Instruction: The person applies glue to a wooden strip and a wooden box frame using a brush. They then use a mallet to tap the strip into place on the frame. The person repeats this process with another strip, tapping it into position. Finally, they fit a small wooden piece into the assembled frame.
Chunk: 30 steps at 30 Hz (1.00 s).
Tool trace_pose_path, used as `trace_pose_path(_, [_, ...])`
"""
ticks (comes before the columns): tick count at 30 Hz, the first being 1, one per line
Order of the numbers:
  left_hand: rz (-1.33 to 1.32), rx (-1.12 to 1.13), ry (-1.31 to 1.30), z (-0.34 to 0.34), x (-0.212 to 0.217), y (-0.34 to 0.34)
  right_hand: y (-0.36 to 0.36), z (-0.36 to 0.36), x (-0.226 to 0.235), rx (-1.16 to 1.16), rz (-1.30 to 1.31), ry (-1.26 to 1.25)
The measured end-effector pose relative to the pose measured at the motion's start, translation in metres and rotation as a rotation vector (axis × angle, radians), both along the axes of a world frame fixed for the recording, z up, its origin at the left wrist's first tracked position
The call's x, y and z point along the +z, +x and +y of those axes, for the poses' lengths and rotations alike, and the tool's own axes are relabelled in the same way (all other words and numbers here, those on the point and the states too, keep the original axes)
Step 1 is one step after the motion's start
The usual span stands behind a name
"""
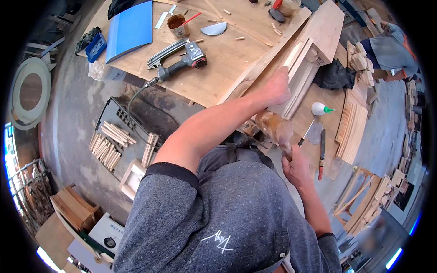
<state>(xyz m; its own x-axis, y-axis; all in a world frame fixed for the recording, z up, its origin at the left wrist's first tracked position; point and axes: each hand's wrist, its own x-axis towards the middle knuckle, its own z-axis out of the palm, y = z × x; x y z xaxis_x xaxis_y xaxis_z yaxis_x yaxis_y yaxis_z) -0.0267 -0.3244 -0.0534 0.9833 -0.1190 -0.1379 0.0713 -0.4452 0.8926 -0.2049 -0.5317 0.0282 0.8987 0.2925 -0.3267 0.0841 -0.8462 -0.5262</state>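
Observation:
My right hand (298, 167) is closed around the handle of a worn wooden mallet (274, 126), whose brown head is close to the near end of a pale wooden workpiece (298, 93). Higher up, my left hand (276, 87) grips a narrow wooden strip (301, 53) along the top of that workpiece; its fingers are partly hidden. Right of the mallet lie a chisel (322, 154) with a dark handle and a slim tool (307, 132) with a metal shaft. A white glue bottle (318, 108) with a green tip rests beyond them.
On the bench (218, 59) lie a nail gun (182, 59) with its hose, a blue folder (130, 29), a brown-filled cup (177, 26) and dowels. A low stand (111, 118) at left holds wooden sticks. Stacked wood (353, 123) stands at right, where another person (393, 52) works.

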Motion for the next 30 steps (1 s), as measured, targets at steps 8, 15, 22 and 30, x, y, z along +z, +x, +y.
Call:
trace_pose_path(8, [-0.068, 0.08, -0.026, 0.0, -0.015, -0.003, 0.004, -0.004, 0.004, 0.078, -0.012, -0.027])
trace_pose_path(15, [-0.133, 0.017, -0.058, 0.0, -0.017, 0.0, 0.004, -0.006, 0.017, 0.03, 0.176, -0.071])
trace_pose_path(22, [-0.017, 0.005, -0.105, 0.004, 0.022, -0.001, 0.018, -0.012, 0.002, 0.07, 0.253, -0.048])
trace_pose_path(30, [-0.022, -0.021, -0.088, -0.01, 0.01, 0.06, 0.015, -0.014, -0.005, 0.031, 0.196, 0.006])
